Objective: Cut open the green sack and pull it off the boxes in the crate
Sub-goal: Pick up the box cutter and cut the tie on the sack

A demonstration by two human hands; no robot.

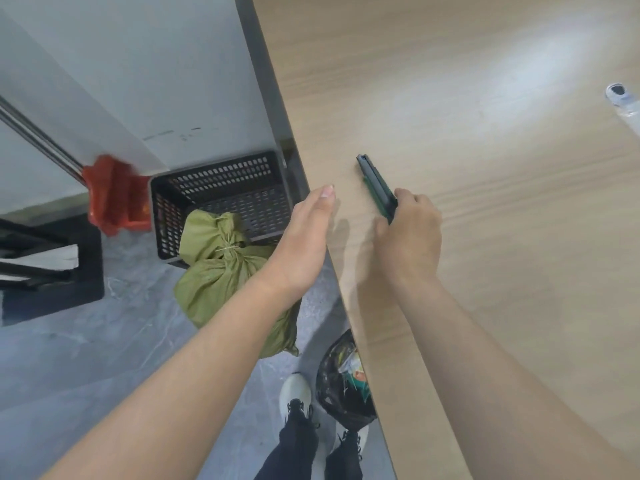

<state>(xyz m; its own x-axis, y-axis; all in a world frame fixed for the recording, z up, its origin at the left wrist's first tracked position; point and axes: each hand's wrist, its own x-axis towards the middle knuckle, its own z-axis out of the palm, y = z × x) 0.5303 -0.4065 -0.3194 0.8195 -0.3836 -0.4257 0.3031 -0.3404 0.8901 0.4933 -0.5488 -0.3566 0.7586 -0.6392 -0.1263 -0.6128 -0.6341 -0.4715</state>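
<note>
A green sack, tied shut at its neck with string, lies on the grey floor and leans into a black perforated crate. No boxes show; the sack hides its contents. On the wooden table a dark green utility knife lies flat, and my right hand grips its near end with curled fingers. My left hand hovers with straight fingers over the table's left edge, above the sack, and holds nothing.
A red plastic bag hangs left of the crate by a metal pole. A black bin bag with rubbish sits under the table edge near my shoes. A black rack stands at the left. A clear plastic item lies at the table's far right.
</note>
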